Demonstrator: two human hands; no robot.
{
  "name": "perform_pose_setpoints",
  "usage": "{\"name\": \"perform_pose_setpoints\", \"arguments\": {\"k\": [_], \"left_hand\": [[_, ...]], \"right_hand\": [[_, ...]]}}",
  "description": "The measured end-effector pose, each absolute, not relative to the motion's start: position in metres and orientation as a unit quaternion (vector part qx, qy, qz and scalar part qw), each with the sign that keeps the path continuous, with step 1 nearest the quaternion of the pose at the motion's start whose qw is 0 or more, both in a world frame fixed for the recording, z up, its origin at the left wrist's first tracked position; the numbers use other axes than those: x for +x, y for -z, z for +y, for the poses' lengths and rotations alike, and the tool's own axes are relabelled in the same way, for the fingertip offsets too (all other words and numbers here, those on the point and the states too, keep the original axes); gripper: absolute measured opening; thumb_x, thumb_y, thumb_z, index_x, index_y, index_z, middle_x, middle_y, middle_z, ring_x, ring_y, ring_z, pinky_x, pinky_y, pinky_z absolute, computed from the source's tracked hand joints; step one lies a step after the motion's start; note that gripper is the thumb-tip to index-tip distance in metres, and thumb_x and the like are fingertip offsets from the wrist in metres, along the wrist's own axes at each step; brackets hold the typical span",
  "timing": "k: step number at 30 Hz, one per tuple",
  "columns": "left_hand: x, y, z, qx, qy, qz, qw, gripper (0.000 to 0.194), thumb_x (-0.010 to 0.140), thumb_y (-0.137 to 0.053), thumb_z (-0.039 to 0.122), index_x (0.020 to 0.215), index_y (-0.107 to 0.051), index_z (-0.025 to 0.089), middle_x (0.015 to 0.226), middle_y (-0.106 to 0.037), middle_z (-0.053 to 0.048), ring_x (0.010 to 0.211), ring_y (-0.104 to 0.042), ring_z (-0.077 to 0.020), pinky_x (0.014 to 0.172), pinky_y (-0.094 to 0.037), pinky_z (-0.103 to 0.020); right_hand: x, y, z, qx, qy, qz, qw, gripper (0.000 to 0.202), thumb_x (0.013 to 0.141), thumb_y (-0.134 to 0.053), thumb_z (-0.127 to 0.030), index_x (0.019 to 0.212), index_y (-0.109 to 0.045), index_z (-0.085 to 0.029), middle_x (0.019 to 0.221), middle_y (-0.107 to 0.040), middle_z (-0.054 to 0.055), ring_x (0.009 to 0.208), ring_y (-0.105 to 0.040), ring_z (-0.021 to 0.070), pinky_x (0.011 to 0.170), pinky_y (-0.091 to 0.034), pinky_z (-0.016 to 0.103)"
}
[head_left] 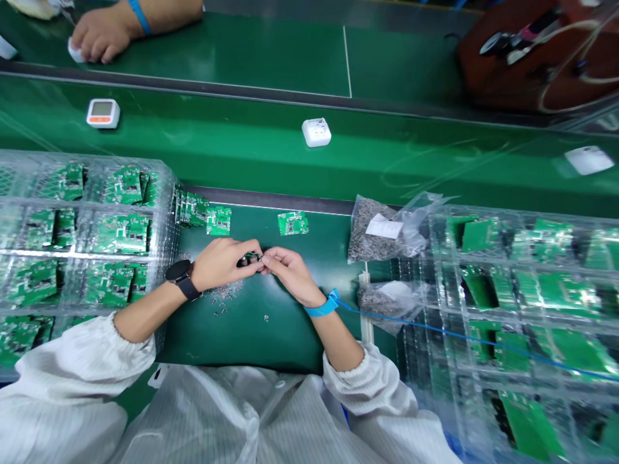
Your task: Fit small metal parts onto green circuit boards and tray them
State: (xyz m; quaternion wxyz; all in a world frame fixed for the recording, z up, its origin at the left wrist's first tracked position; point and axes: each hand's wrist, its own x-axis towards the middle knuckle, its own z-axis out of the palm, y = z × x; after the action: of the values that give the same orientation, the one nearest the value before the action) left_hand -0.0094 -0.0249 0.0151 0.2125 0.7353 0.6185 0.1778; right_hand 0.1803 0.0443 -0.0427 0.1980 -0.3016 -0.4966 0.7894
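My left hand [223, 263], with a black watch at the wrist, is closed round a small circuit board [249, 259] that is partly hidden by its fingers. The fingertips of my right hand [289, 274] pinch at the board's right edge; whether they hold a small part there is too small to tell. A blue strap with a cord circles my right wrist. Small metal parts [225, 288] lie scattered beneath my left hand, and a single one [265, 318] sits nearer to me. Beyond my hands, one green board [293, 223] lies flat, and another [219, 221] lies beside a leaning row of boards [192, 209].
Clear compartment trays with green boards stand at the left [167, 174] and right [442, 216]. Two bags of small parts [370, 241] [380, 298] lie before the right tray. On the ledge are a white timer [103, 113] and a white case [316, 132]. Another person's hand [101, 33] rests at the upper left.
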Motion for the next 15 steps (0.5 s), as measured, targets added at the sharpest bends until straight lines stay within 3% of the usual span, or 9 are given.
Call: {"name": "perform_pose_setpoints", "arguments": {"k": [15], "left_hand": [[-0.0088,-0.0143,-0.0257,0.742,-0.170,0.613,0.211,0.016,0.095,-0.058,0.038,0.098,-0.067,0.024,0.078,-0.073,0.001,0.070,-0.068,-0.0190,0.063,-0.040,-0.027]], "right_hand": [[0.1777,0.0397,0.0411,-0.308,-0.779,-0.498,0.225,0.037,0.079,-0.080,-0.056,0.079,-0.069,-0.021,0.073,-0.071,0.000,0.069,-0.065,0.0143,0.074,-0.056,0.030]]}}
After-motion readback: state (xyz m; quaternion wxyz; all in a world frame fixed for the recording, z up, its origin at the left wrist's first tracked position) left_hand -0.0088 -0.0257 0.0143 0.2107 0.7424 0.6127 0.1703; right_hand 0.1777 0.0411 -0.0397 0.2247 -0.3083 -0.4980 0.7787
